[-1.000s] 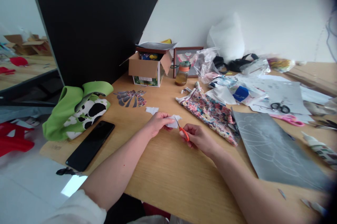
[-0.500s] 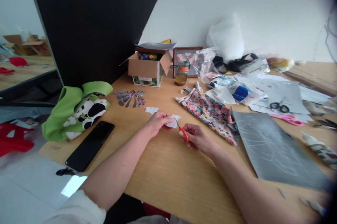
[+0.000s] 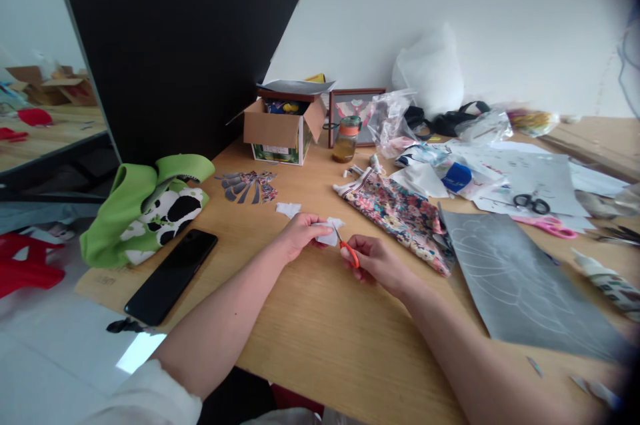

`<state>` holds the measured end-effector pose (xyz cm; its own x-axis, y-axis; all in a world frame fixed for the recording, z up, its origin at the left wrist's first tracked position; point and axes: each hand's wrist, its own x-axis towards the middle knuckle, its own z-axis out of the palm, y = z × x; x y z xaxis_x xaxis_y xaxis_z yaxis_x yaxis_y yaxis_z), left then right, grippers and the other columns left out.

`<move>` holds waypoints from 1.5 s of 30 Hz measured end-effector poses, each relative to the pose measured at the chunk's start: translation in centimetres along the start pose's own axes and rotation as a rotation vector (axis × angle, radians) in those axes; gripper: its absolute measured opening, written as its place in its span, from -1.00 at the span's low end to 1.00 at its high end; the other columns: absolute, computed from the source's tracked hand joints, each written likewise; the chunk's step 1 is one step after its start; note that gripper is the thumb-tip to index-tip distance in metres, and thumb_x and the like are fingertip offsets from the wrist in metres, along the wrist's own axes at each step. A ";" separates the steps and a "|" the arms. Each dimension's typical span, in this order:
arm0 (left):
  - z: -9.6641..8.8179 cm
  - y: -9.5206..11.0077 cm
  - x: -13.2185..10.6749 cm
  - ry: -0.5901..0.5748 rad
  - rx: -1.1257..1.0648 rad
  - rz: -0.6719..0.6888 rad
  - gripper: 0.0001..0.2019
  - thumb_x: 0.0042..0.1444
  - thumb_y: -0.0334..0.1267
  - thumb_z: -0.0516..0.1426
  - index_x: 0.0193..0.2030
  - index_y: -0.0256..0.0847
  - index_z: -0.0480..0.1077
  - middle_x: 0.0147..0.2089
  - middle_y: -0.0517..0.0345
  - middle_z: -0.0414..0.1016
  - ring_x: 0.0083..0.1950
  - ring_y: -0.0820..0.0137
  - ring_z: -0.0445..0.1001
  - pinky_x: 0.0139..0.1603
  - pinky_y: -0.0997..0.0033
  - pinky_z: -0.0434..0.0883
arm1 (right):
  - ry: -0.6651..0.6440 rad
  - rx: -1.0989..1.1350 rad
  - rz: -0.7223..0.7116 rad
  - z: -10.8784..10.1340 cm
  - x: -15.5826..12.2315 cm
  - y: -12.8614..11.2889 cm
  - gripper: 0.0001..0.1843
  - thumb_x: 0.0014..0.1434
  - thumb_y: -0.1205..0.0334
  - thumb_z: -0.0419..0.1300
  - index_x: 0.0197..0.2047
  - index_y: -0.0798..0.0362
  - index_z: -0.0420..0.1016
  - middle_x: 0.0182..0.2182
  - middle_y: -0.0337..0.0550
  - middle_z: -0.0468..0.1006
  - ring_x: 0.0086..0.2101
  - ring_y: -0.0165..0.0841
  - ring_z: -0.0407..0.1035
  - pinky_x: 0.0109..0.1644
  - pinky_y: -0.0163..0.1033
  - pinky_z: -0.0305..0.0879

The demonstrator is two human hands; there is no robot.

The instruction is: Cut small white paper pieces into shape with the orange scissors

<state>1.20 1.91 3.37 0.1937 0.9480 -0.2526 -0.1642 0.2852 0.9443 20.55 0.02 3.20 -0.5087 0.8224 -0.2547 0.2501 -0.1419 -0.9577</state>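
My left hand (image 3: 299, 234) pinches a small white scrap of paper or cloth (image 3: 330, 232) just above the wooden table (image 3: 310, 325). My right hand (image 3: 379, 262) grips small orange-handled scissors (image 3: 346, 248), whose blades touch the scrap's right edge. Another white scrap (image 3: 289, 209) lies on the table just beyond my left hand. A floral fabric piece (image 3: 400, 212) lies right of my hands.
A black phone (image 3: 173, 274) and a green panda-print bag (image 3: 145, 205) lie at the left. A grey sheet (image 3: 520, 282) lies at the right. A cardboard box (image 3: 283, 128), a jar (image 3: 347, 140), black scissors (image 3: 531, 202), pink scissors (image 3: 547, 226) and several papers crowd the back.
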 end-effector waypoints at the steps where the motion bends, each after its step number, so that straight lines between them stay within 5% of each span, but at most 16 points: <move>1: 0.0 0.0 0.0 -0.002 0.000 0.001 -0.82 -0.21 -0.31 0.33 -0.43 -0.31 0.47 -0.45 0.11 0.49 -0.44 0.45 0.42 -0.43 0.44 0.34 | 0.001 0.000 0.001 0.0 0.0 0.0 -0.45 -0.01 -0.31 0.26 -0.42 0.04 0.29 -0.61 -0.31 0.34 -0.65 -0.51 0.13 -0.62 -0.39 -0.08; 45: 0.0 0.3 0.0 0.062 -0.050 -0.058 -0.81 -0.23 -0.34 0.34 -0.43 -0.31 0.48 -0.47 0.13 0.49 -0.45 0.46 0.42 -0.44 0.46 0.34 | 0.009 0.003 0.014 -0.1 0.2 0.3 -0.46 -0.02 -0.28 0.29 -0.41 0.06 0.30 -0.56 -0.32 0.33 -0.64 -0.53 0.15 -0.64 -0.42 -0.05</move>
<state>1.18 1.99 3.69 0.1446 0.9362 -0.3203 -0.2025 0.3448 0.9166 20.59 0.18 2.89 -0.4979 0.8252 -0.2665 0.2545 -0.1547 -0.9546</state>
